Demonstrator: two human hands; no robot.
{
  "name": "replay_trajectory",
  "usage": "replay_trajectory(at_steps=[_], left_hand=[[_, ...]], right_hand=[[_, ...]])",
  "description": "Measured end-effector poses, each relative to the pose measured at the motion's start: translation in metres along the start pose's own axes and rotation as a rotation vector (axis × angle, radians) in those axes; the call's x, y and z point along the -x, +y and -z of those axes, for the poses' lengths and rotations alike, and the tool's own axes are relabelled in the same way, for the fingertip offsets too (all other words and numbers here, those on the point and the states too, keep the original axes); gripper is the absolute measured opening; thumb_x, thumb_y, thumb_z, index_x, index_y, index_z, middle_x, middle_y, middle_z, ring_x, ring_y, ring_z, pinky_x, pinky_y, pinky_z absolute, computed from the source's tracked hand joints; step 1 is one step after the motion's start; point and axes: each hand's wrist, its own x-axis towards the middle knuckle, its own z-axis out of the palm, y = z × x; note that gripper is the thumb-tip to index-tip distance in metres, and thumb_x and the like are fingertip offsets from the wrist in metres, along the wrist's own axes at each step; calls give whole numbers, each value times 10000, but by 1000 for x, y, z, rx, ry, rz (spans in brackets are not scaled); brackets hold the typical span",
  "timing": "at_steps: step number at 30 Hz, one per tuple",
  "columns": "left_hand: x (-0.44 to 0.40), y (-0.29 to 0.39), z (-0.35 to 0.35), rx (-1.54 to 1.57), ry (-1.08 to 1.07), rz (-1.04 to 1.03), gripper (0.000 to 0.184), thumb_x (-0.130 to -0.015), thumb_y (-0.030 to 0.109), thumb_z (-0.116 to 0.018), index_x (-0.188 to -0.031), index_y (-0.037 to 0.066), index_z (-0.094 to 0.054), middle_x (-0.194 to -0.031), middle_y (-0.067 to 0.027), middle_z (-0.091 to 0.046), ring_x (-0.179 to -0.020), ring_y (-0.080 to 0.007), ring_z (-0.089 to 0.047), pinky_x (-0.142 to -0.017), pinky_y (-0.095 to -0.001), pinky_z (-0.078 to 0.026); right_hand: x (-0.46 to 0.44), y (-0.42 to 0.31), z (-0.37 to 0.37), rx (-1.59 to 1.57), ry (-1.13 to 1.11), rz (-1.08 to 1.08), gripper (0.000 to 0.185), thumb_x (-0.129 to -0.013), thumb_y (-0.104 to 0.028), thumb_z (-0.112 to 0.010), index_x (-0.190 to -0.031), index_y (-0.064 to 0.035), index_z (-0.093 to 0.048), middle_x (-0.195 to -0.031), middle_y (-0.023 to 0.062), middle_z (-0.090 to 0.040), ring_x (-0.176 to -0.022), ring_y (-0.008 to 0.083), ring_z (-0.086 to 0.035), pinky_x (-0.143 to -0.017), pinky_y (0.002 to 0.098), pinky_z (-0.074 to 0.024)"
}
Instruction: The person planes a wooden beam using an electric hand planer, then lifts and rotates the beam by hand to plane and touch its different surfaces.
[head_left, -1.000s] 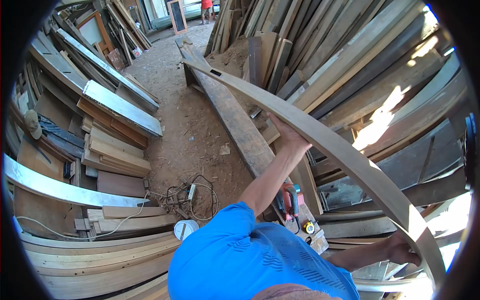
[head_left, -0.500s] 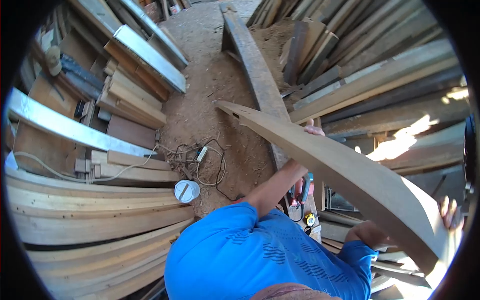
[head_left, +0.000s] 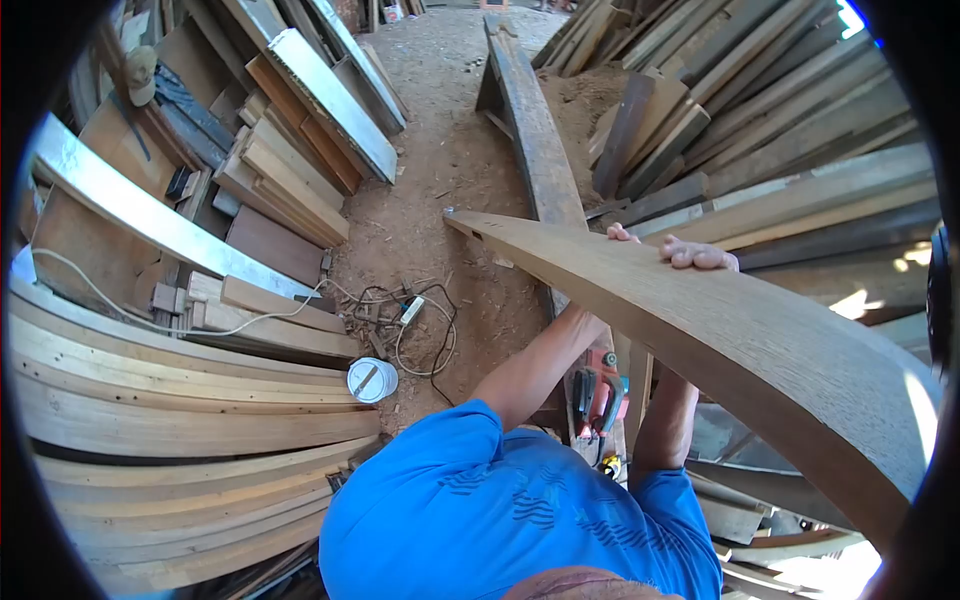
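A long wooden plank (head_left: pixel 690 310), seen broad face up, runs from the middle of the view to the lower right. My left hand (head_left: pixel 622 233) grips it from below, with only the fingertips showing over its far edge. Further right along the same edge, the fingers of my right hand (head_left: pixel 698 254) curl over the plank. Both palms are hidden beneath the wood. A red power tool (head_left: pixel 598 393) lies on the bench just below the plank, with a yellow tape measure (head_left: pixel 611 466) beside it.
A long narrow bench (head_left: pixel 535 130) stretches away ahead. Timber stacks lean at the right (head_left: pixel 800 200) and lie at the left (head_left: pixel 180 400). A white bucket (head_left: pixel 372 380) and a power strip (head_left: pixel 411 311) with tangled cords sit on the dirt floor.
The plank has turned its broad face upward. My right hand has moved from the plank's near end to its far edge, closer to my left hand. The view has shifted too.
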Motion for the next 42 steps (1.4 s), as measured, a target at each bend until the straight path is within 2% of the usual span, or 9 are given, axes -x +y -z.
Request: replay_trajectory(at_steps=[3,5,7,10,13,27,33,37,42], left_hand=[[17,2,-55,-383,664,134,244,-1054,315,-527,-1129,105,-626,-961,-76,-682,-990,-174,-677,-896,-374,-562],[52,48,0,-416,325,515,342,-1011,358,-615,-1170,55,-604,-856,-52,-679,-793,-165,-688,-726,-328,-584],[85,82,-24,-1968,356,120,501,-917,414,-743,-1166,13,-576,-759,-25,-651,-625,-169,-643,-591,-302,-546],[54,111,-91,-2550,36,-731,564,-858,459,-788,-1113,7,-568,-813,-82,-669,-653,-270,-658,-601,-345,-532],[-13,96,-113,-2455,-568,-1031,673,-895,682,-617,-1058,30,-593,-850,-129,-654,-800,-299,-681,-712,-397,-536],[-71,62,-292,-2237,-618,-542,601,-940,614,-616,-1062,30,-552,-757,-69,-653,-702,-173,-707,-604,-349,-555],[-108,90,-287,-2275,-642,-788,589,-1015,584,-507,-846,22,-546,-627,38,-447,-556,-85,-427,-501,-286,-325],[-99,85,-286,-2035,-435,-728,580,-930,498,-701,-1142,-11,-521,-890,-72,-646,-811,-120,-648,-691,-304,-537],[-33,171,-146,-2190,-199,-334,655,-933,440,-626,-1296,-82,-472,-1079,-132,-627,-905,-242,-640,-765,-376,-526]], right_hand=[[-12,-2,-24,-18,130,-69,309,-1026,-350,-529,-1117,-55,-536,-1022,123,-608,-991,257,-590,-1025,459,-444],[-30,-12,-34,69,222,-29,293,-1018,-339,-552,-1101,-59,-535,-1004,106,-598,-984,244,-584,-1015,453,-448],[-29,-8,-27,175,268,8,302,-1002,-342,-583,-1100,-60,-537,-1019,100,-597,-1002,235,-583,-1015,444,-447],[-22,-11,-13,71,371,-52,364,-934,-307,-686,-1145,-54,-532,-1076,93,-576,-1066,229,-573,-996,414,-458],[-9,-7,-6,-14,495,-41,429,-956,-360,-685,-1199,-34,-547,-1136,89,-578,-1104,220,-567,-989,405,-456],[-168,-146,-122,25,396,449,420,-1042,-265,-551,-1344,26,-558,-1211,141,-654,-1109,242,-618,-901,345,-536],[-177,-88,-64,219,34,262,517,-994,-338,-558,-1363,19,-500,-1221,141,-606,-1150,240,-574,-955,380,-497],[-60,36,-36,434,87,-100,1058,-857,-641,-700,-1530,21,-222,-1419,210,-421,-1344,325,-442,-1129,466,-371],[58,111,-46,521,26,-521,835,-857,-462,-750,-1418,56,-414,-1292,237,-578,-1270,347,-546,-1089,460,-415]])
